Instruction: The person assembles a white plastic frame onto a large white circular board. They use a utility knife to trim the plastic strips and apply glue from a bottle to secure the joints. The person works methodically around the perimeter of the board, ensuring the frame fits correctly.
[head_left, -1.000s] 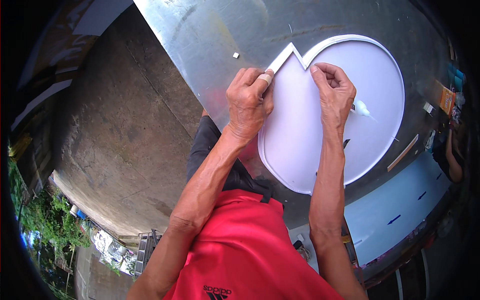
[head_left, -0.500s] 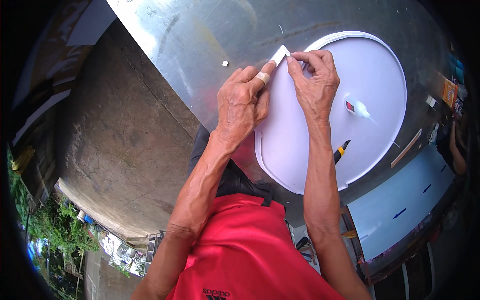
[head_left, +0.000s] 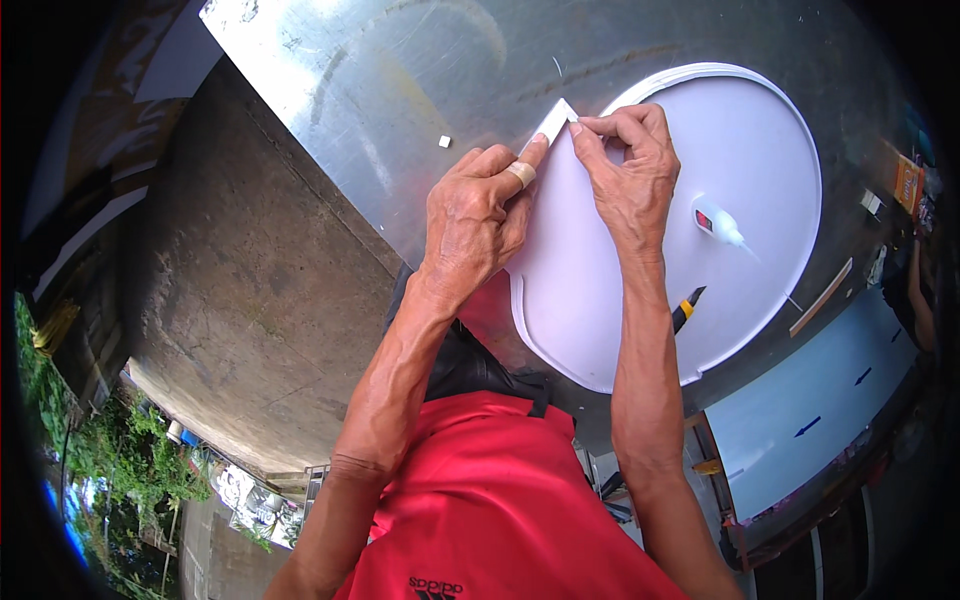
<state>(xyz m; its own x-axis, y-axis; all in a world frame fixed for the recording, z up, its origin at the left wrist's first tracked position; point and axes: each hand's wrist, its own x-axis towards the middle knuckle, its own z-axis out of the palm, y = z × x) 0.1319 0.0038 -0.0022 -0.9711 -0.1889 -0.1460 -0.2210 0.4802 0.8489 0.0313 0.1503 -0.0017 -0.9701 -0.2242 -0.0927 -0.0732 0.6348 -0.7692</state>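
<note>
A large white curved panel [head_left: 745, 140] with a thin raised rim lies on the metal tabletop. At its pointed far-left corner, a white strip [head_left: 556, 118] stands along the edge and bends. My left hand [head_left: 475, 215], a bandage round one finger, is closed with its fingertips against the strip's left side. Thumb and finger of my right hand [head_left: 632, 170] pinch the strip just right of the corner. On the panel, right of my right wrist, lie a small white squeeze bottle [head_left: 716, 222] with a thin nozzle and a yellow-and-black utility knife [head_left: 688, 309].
A small white square piece [head_left: 445, 141] lies on the metal table [head_left: 350, 110], left of the panel. Past the panel's right side are a thin brown strip [head_left: 820, 297], an orange box [head_left: 908, 184] and a light-blue sheet [head_left: 800, 400]. Part of another person's arm [head_left: 921, 290] shows far right.
Both hands keep their hold at the corner. My left hand has shifted slightly left and down, and the whole view has moved a little.
</note>
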